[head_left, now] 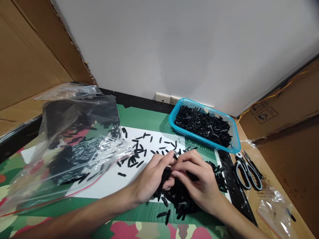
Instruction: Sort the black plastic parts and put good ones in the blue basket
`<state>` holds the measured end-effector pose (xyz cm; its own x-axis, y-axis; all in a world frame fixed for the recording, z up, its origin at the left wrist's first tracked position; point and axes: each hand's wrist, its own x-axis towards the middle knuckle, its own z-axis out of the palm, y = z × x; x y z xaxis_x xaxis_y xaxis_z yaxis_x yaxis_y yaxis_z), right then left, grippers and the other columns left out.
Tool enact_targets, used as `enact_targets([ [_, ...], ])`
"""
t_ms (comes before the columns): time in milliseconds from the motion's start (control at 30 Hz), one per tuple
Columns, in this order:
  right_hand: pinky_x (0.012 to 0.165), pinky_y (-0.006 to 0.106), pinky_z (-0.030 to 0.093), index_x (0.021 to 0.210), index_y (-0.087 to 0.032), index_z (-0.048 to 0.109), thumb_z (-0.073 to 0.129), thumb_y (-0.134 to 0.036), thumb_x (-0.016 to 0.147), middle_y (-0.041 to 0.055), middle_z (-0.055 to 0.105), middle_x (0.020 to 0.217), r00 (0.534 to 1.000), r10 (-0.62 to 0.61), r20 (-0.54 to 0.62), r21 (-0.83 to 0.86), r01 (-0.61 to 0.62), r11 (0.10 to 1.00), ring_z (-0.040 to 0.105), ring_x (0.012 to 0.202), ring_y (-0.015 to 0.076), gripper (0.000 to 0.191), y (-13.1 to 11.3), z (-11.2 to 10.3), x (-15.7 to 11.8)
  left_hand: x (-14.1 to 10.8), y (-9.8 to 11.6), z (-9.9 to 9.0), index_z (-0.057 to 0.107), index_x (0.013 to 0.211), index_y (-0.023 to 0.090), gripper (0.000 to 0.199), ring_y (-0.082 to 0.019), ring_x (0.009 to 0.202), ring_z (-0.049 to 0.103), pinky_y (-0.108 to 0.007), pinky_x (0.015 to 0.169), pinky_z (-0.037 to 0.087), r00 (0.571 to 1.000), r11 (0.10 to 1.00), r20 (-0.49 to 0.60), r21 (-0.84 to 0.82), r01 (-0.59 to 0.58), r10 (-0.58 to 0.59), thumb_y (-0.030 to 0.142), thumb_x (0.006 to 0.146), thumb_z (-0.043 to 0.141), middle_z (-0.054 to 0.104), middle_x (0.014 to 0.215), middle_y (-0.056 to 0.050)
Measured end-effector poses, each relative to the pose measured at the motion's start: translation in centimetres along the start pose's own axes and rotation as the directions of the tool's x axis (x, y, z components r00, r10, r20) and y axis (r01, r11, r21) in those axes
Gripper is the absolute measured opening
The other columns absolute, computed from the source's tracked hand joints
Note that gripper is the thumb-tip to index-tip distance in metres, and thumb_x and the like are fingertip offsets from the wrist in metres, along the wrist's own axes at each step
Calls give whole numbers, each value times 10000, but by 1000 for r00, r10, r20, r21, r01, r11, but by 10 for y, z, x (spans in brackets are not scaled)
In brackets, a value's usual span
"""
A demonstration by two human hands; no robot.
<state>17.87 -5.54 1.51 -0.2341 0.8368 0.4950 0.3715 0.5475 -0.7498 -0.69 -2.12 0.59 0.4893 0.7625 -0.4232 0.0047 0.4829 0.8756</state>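
My left hand (pixel 155 172) and my right hand (pixel 201 179) meet over a heap of small black strips (pixel 184 199). The left fingers are curled, with black pieces showing by the palm. Its thumb points up towards the right hand. The right thumb and fingertips are pinched together against the left fingers, on what looks like one small black piece, largely hidden. Under both hands the heap covers part of a white sheet (pixel 104 189). More black strips (pixel 136 154) lie scattered on the sheet, left of and beyond my hands.
A blue plastic basket (pixel 238 141) full of black strips stands at the back right. Scissors (pixel 249 174) and a pointed tool (pixel 253 162) lie beside it on cardboard. A large clear zip bag (pixel 62 139) holding black strips lies left. A small clear bag (pixel 276 212) sits front right.
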Motion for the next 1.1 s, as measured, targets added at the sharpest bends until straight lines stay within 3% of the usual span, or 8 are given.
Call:
enact_targets([
  [233, 808, 294, 496, 954, -242, 785, 730, -252, 1014, 17, 713, 924, 946, 309, -97, 296, -269, 917, 638, 894, 170, 81, 9, -5, 5, 1, 20, 1, 594, 735, 171, 455, -59, 384, 311, -175, 388, 308, 977, 986, 205, -166, -31, 66, 545, 994, 614, 407, 464, 82],
  [433, 737, 241, 508, 883, -222, 786, 792, -306, 965, 0, 724, 847, 894, 445, -54, 447, -377, 811, 638, 787, 134, 118, 11, -3, 7, 1, 19, 0, 567, 743, 180, 403, -55, 389, 342, -153, 382, 334, 968, 980, 223, -185, -75, 116, 485, 998, 631, 426, 488, 79],
  [567, 678, 220, 526, 929, -222, 808, 799, -305, 959, -6, 729, 794, 887, 462, -14, 477, -400, 782, 628, 700, 115, 89, 8, -2, 6, 2, 18, 1, 551, 757, 186, 416, -56, 383, 353, -149, 384, 340, 970, 980, 214, -184, -73, 112, 502, 1025, 589, 426, 485, 81],
  [867, 625, 241, 611, 1072, -222, 807, 801, -346, 964, 50, 800, 896, 862, 504, 61, 555, -449, 701, 739, 751, 161, 165, 10, 0, 3, 1, 21, 2, 527, 809, 198, 349, -37, 390, 325, -136, 411, 329, 967, 970, 208, -217, -105, 151, 458, 994, 668, 458, 493, 98],
  [1100, 588, 226, 614, 989, -194, 784, 814, -334, 943, 23, 766, 795, 863, 499, 82, 605, -441, 663, 705, 647, 128, 151, 6, 0, 6, 1, 18, 1, 553, 856, 192, 321, -42, 411, 345, -157, 456, 339, 945, 969, 226, -117, -215, 237, 442, 1036, 644, 471, 496, 102],
])
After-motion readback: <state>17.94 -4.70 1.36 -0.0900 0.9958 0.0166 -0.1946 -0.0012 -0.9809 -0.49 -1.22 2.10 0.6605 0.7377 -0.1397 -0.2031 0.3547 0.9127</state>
